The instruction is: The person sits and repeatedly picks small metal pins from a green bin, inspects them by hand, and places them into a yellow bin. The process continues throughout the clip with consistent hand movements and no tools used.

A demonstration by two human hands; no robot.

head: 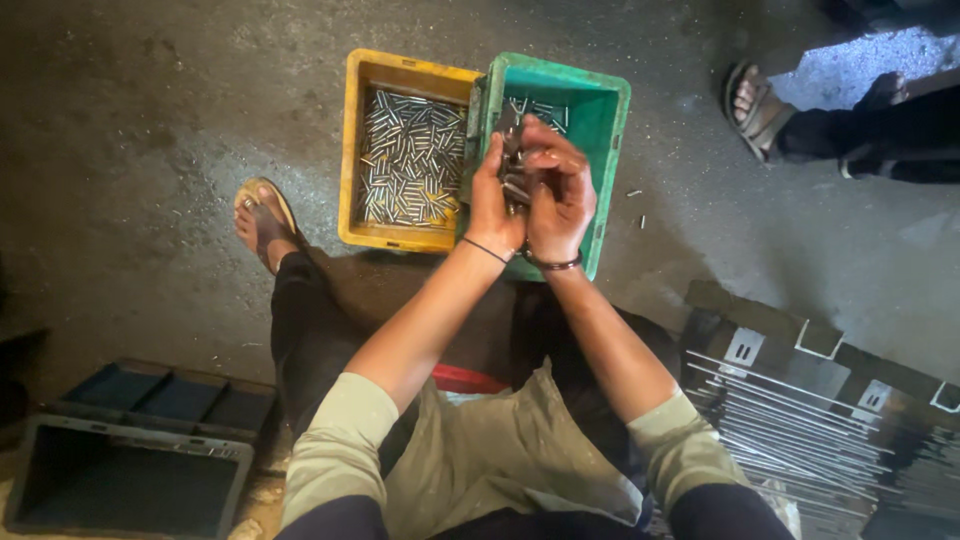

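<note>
Hands, left and right, clench a bundle of metal pins over the green crate (yellow crate beside it, full).

A bundle of short, silvery metal pins stands roughly upright, pressed between the left hand and right hand, above the green plastic crate, which holds few pins; the neighbouring yellow plastic crate is full.

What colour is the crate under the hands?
Green crate, seen in the head view.
</note>
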